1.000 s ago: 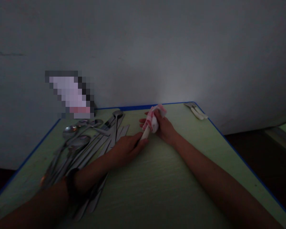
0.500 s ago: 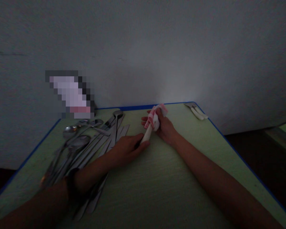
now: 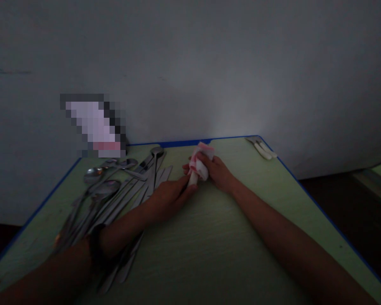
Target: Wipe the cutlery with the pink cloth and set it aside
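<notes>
My left hand (image 3: 169, 197) is closed on the end of a white-handled piece of cutlery (image 3: 193, 179). Its far part is hidden inside a pink and white cloth (image 3: 202, 167), so its kind does not show. My right hand (image 3: 221, 173) grips the cloth, wrapped around the white handle, with the thumb on top. Both hands are just above the middle of the table. Left of and beneath my left arm lies a loose pile of metal cutlery: a spoon (image 3: 157, 151), a large rounded ladle or spoon (image 3: 106, 187) and several long flat handles or blades (image 3: 139, 199).
Two white-handled utensils (image 3: 263, 151), one a fork, rest at the table's back right corner. The pale green table (image 3: 228, 245) has a blue edge and stands against a grey wall (image 3: 190, 84). A pixelated upright object (image 3: 93, 123) stands at the back left.
My right hand and the cloth have slid down along the white handle toward my left hand, covering more of it. My left hand has barely moved.
</notes>
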### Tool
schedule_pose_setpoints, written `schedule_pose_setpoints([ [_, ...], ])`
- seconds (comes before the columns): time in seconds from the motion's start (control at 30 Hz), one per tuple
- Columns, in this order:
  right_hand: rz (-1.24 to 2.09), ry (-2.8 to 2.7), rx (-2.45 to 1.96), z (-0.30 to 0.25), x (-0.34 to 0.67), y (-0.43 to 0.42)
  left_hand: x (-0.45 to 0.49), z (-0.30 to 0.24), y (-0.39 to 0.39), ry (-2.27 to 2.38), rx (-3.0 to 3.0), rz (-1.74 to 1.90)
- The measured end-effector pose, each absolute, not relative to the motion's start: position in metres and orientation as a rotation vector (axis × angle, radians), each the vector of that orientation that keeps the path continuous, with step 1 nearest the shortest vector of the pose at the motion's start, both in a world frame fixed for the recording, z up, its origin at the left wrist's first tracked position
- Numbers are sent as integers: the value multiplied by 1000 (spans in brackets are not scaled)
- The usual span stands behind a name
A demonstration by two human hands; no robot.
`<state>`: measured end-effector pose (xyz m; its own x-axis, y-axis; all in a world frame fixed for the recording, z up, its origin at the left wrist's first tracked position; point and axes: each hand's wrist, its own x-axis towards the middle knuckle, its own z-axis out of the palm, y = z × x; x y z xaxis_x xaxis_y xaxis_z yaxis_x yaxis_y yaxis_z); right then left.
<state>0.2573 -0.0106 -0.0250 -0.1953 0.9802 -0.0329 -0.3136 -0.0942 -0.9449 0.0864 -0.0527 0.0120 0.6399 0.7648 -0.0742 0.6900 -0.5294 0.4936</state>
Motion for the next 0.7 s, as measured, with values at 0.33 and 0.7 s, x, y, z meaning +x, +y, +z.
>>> schedule_pose_setpoints([
  [0.33,1545,-1117,-894,-24,258,-11,87,9,-51,1216,2330,271],
  [0.7,1600,-692,-642,-8,252,-5,86,6,-53,1160,2395,243],
])
